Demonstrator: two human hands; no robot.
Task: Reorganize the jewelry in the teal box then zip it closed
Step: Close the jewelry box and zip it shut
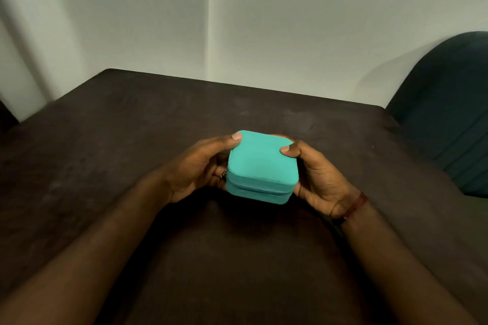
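A small square teal box [261,163] with rounded corners sits at the middle of the dark table, its lid down and the zip line running around its side. My left hand [198,166] grips its left side, thumb on the lid's far left corner. A small metal zip pull [224,173] shows by that hand's fingers. My right hand [317,177] holds the right side, thumb on the lid's right edge. The jewelry inside is hidden.
The dark brown table [132,140] stretches around the box; its far edge meets a pale wall. A dark teal chair back [446,103] stands at the right. A red thread band [355,204] circles my right wrist.
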